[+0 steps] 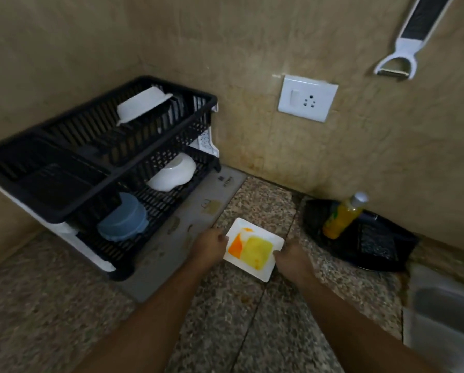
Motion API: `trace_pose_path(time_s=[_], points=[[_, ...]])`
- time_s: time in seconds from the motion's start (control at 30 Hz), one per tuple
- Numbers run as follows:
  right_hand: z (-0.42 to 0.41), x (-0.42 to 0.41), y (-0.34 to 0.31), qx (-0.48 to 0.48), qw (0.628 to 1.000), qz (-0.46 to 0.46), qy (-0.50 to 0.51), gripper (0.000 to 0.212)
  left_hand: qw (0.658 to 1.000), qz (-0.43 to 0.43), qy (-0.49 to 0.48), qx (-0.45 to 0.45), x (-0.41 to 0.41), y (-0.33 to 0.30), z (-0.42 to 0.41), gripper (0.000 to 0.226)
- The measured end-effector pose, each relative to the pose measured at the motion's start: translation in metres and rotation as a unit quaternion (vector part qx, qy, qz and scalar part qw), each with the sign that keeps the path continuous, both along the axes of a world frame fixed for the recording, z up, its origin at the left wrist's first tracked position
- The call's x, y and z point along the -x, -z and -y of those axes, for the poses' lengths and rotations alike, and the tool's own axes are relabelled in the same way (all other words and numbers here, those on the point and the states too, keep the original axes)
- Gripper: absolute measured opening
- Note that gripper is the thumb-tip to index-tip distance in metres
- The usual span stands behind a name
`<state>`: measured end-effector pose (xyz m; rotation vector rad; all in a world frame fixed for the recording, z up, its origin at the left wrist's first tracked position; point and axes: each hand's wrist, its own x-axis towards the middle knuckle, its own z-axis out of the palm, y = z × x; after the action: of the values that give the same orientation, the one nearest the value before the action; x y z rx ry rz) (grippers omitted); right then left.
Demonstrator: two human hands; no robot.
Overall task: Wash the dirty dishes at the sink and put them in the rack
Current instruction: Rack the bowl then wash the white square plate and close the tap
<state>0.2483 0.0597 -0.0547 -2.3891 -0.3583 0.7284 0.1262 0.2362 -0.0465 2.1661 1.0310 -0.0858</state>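
Note:
A square white plate [263,270] smeared with orange and yellow sauce lies on the speckled granite counter. My left hand [209,244] grips its left edge and my right hand [292,258] grips its right edge. To the left stands a black two-tier dish rack [72,189]. A white container [142,105] sits in its upper tier. A white bowl [173,172] and a blue bowl [123,222] rest upside down in the lower tier. The steel sink [446,319] shows at the right edge.
A grey drying mat [206,208] lies under the rack. At the back right a yellow liquid bottle [342,216] stands on a black tray [370,243]. A wall socket [307,100] and a hanging peeler [403,52] are on the tiled wall.

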Motion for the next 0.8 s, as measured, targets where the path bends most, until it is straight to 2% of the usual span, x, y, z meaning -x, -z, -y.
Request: trace_pose_path(time_s=[0.17, 0.33, 0.53, 0.67, 0.8], points=[[0.004, 0.003, -0.006, -0.055, 0.998, -0.015, 0.035, 0.029, 1.000, 0.024, -0.014, 0.007, -0.008, 0.004, 0.006, 0.030], [0.053, -0.006, -0.029, -0.093, 0.995, -0.006, 0.028, 0.028, 0.995, 0.088, -0.032, 0.033, -0.012, -0.013, 0.047, 0.030], [0.171, -0.030, -0.047, -0.105, 0.992, 0.008, 0.067, 0.028, 0.981, 0.123, 0.028, 0.145, -0.033, -0.031, 0.148, 0.017], [0.263, -0.051, -0.056, -0.142, 0.986, -0.012, 0.090, 0.025, 0.977, 0.134, 0.058, 0.153, -0.059, -0.042, 0.231, 0.014], [0.348, -0.080, -0.079, -0.154, 0.981, -0.029, 0.111, 0.013, 0.970, 0.168, 0.076, 0.159, -0.093, -0.056, 0.307, 0.014]])
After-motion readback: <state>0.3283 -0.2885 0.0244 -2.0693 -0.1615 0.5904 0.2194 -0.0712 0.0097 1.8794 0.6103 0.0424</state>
